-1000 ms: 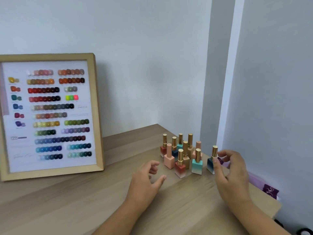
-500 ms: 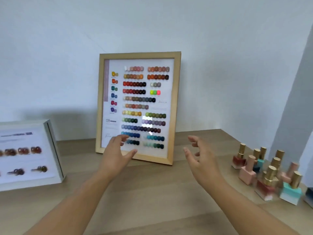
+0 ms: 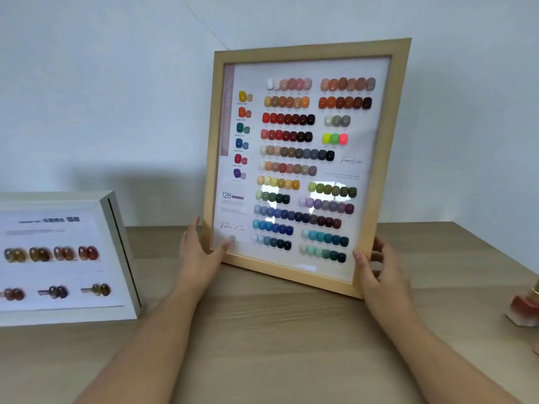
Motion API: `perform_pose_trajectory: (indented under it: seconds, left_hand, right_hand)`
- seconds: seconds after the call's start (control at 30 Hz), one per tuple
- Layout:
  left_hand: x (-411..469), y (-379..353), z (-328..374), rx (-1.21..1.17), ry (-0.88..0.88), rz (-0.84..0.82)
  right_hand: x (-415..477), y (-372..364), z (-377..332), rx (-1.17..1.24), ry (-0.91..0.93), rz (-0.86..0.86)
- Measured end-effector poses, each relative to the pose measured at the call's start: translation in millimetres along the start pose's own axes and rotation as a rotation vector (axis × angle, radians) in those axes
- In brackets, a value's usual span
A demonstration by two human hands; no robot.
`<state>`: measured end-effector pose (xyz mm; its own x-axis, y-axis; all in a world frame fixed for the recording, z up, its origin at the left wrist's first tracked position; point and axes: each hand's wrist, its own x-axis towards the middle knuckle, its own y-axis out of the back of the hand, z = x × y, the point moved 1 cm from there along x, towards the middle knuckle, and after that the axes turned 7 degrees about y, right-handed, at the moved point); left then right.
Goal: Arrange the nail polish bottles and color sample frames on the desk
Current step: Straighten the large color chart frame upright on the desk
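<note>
A wooden color sample frame (image 3: 303, 51) with rows of colored nail swatches stands tilted in the middle of the desk. My left hand (image 3: 198, 252) grips its lower left edge, thumb on the glass. My right hand (image 3: 379, 269) grips its lower right corner, fingers behind the frame. A white color sample frame (image 3: 116, 228) with brown swatches lies propped at the left. One red nail polish bottle (image 3: 525, 310) shows at the right edge, cut off by the view; the other bottles are out of sight.
The light wooden desk (image 3: 277, 345) runs under everything and its right edge slants away at the far right. A pale wall stands close behind the frames.
My view swung left from the bottle cluster to the frames. Both hands left the bottles, reached forward and took hold of the wooden frame, which now sits closer and tilted.
</note>
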<state>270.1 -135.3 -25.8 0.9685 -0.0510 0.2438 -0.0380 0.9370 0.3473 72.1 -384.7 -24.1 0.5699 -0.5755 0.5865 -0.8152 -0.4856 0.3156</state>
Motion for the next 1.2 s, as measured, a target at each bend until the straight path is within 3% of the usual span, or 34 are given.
perform_pose_trajectory:
  seconds: [0.27, 0.67, 1.2]
  left_hand:
    - [18.3, -5.0, -4.6, -0.180, 0.011, -0.013]
    - [10.6, -7.8, -4.1, -0.157, -0.015, -0.001]
    - [21.5, -20.6, 2.1, -0.130, 0.039, 0.124]
  right_hand:
    - [11.0, -1.1, 10.8, -0.020, 0.011, 0.030]
    - [22.8, -7.4, 15.8, -0.140, 0.138, 0.078]
    - [78.8, -43.0, 40.1, -0.202, 0.115, 0.061]
